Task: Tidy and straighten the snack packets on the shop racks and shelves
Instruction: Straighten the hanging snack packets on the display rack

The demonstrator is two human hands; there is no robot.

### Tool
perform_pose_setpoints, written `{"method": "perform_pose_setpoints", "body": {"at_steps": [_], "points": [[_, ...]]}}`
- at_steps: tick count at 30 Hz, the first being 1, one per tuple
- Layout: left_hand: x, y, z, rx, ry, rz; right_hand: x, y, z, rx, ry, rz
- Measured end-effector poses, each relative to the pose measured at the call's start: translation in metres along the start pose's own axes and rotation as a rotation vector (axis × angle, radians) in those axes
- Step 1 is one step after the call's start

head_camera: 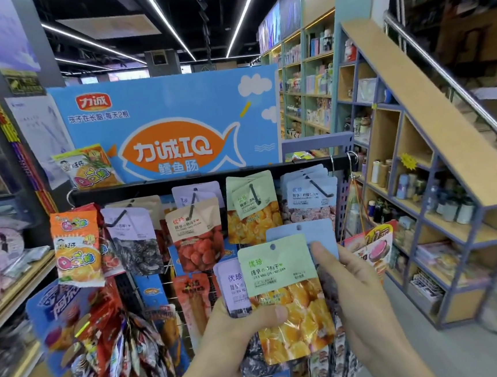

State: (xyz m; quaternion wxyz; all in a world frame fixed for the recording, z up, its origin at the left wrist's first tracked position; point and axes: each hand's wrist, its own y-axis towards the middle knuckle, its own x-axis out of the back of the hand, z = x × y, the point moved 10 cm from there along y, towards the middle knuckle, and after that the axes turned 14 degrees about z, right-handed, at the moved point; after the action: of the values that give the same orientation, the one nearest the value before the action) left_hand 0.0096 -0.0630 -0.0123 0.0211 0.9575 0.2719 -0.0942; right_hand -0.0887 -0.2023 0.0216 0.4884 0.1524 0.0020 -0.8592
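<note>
Fingers of both hands, left hand (238,330) and right hand (355,293), grasp the green-topped packet (287,299).

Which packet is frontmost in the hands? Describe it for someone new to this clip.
Below the big blue fish sign, both hands hold a fan of packets. The frontmost packet has a pale green top and yellow fruit pieces below, under the left thumb; the others behind are lilac and blue.

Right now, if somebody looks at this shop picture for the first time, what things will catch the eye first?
Probably the big blue cardboard sign with an orange fish, standing on top of the black hook rack at centre. Next, in the foreground, the left hand pinches a green-topped packet of yellow dried fruit fanned with other packets, and the right hand touches a plain blue packet behind it.
</note>
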Motion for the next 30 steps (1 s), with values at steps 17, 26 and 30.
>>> {"method": "perform_pose_setpoints", "body": {"at_steps": [17,26,30], "points": [[0.011,-0.004,0.003,0.023,-0.03,-0.089,0.064,0.033,0.042,0.111,-0.228,-0.304],[0.009,-0.003,-0.002,0.02,-0.041,-0.086,0.081,0.088,0.038,0.019,-0.494,-0.464],[0.013,-0.003,0.0,0.033,-0.046,-0.089,0.088,0.064,0.041,0.078,-0.636,-0.673]]}}
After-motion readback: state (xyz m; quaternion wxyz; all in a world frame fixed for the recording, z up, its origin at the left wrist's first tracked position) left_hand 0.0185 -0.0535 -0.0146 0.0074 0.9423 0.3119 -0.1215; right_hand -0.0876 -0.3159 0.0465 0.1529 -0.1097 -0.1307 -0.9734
